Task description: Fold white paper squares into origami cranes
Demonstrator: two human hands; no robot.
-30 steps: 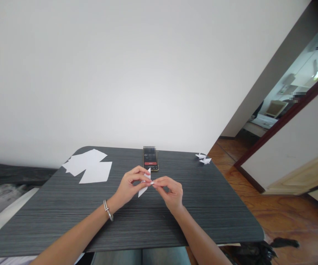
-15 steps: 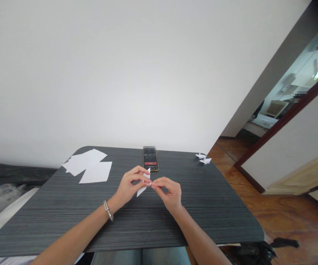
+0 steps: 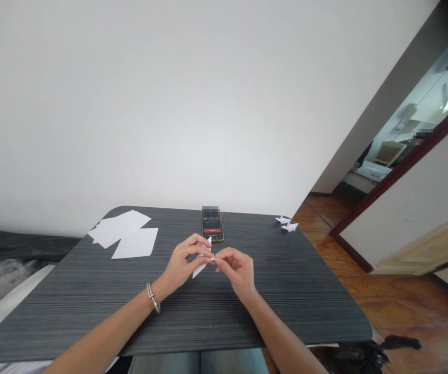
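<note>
Above the middle of the dark table, my left hand pinches a small folded piece of white paper. Two pointed ends of the paper stick out, one above and one below my left fingers. My right hand meets it from the right, thumb and fingertips closed on a tiny white tip of the same paper. My fingers hide the middle of the folds. A silver bangle circles my left wrist.
Several loose white paper sheets lie at the table's left. A phone with a lit screen stands behind my hands. Small folded paper figures sit at the back right. The dark table meets a white wall.
My right thumb and fingers have shifted slightly at the paper's tip, the fingers curling a little more. My left hand and the paper stay almost in place.
</note>
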